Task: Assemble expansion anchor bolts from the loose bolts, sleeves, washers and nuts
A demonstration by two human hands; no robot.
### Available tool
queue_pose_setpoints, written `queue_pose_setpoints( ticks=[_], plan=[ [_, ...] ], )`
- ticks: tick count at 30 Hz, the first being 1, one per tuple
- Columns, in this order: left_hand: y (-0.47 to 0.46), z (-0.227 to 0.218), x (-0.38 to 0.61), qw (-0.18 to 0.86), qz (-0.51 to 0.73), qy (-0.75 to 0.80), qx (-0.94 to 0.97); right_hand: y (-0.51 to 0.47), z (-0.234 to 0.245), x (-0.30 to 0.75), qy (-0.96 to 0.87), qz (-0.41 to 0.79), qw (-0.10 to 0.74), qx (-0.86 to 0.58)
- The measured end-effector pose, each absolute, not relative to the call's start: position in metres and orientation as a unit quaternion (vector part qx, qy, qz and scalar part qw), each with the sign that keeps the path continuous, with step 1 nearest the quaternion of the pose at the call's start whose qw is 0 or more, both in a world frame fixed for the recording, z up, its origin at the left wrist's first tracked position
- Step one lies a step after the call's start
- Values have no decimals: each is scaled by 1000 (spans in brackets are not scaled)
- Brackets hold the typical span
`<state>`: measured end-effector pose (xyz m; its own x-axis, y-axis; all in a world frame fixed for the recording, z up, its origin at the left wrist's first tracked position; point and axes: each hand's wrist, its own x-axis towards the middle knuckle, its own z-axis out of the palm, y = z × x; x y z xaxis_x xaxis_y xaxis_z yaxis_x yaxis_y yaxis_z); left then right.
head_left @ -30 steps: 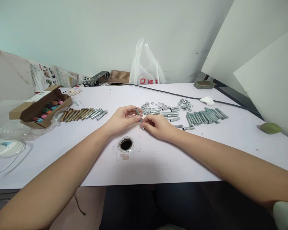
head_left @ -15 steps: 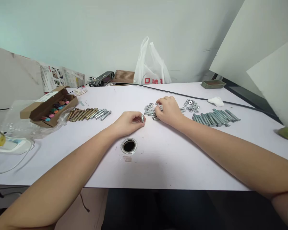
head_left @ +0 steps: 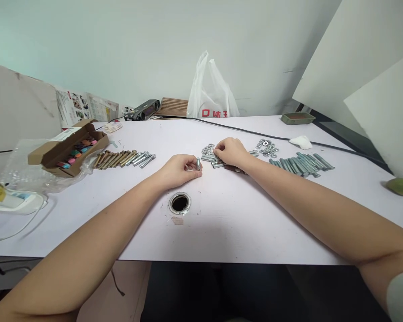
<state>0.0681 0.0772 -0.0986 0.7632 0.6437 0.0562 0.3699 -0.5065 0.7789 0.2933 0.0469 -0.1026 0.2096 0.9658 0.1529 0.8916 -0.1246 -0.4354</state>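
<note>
My left hand rests on the table and pinches a short silver metal cylinder, held upright between thumb and fingers. To its right, my right hand reaches over a pile of silver metal tubes, thumb and fingertips closed together at the edge of a cluster of washers and nuts. Whatever those fingertips grip is too small to tell. Part of the pile lies hidden under my right hand. A dark brown piece shows below its palm.
Brass-coloured and silver bolts lie in a row at left, beside a cardboard box of coloured bottles. Grey-green bolts and more washers lie at right. A round hole opens in the table. A black cable crosses behind.
My right hand has shifted slightly left over the pile and its fingertips have come together, uncovering a brown piece beneath. My left hand stays in place with the silver cylinder.
</note>
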Motion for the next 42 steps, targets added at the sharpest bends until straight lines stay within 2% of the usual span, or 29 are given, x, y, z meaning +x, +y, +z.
queue_pose_setpoints(
  ticks=[9, 15, 18, 21, 27, 39, 42],
  plan=[
    [78, -99, 68, 409, 176, 291, 847, 49, -105, 295, -633, 79, 228, -735],
    [77, -97, 68, 416, 180, 288, 844, 40, -90, 290, -644, 97, 327, -685],
    [77, -97, 68, 415, 178, 286, 845, 27, -74, 275, -656, 202, 364, -630],
    [78, -98, 67, 401, 183, 289, 850, 14, -64, 258, -683, 288, 346, -575],
    [79, -100, 68, 389, 187, 288, 855, 6, -63, 249, -677, 323, 351, -561],
    [80, -100, 67, 390, 162, 272, 864, -1, -59, 247, -653, 331, 343, -588],
    [81, -101, 66, 410, 158, 271, 856, 4, -57, 257, -659, 283, 341, -608]
  ],
)
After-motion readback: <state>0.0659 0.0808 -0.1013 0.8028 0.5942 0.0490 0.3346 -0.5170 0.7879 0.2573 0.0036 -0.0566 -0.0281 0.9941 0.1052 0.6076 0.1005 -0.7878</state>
